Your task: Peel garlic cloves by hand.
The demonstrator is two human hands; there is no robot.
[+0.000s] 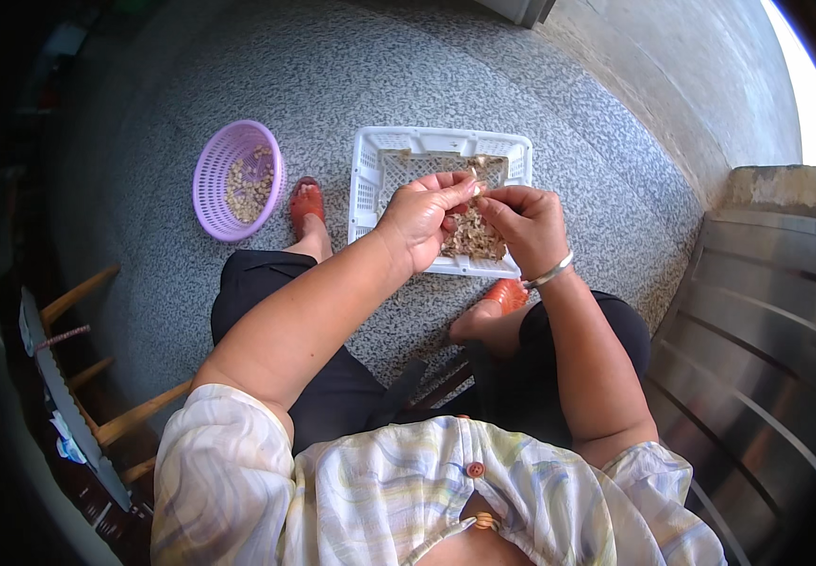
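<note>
Above a white plastic crate (370, 152), my left hand (418, 216) pinches a small pale piece (477, 189), perhaps a clove or kernel, between thumb and fingers. My right hand (532, 223), with a silver bangle at its wrist, has its thumb and forefinger closed at the same piece. Whether the right fingers hold a part of it is too small to tell. Inside the crate, beneath both hands, lies a heap of brownish, flaky bits (475, 237), partly hidden by the hands. To the left stands a purple plastic basket (203, 180) with many small pale pieces (249, 185) in it.
My feet in orange sandals (307, 205) stand on the speckled floor (309, 92), either side of the crate's near part. A wooden-legged stool or small table (72, 396) is at the left. Metal panelling (755, 318) rises at the right, below a concrete wall (691, 78).
</note>
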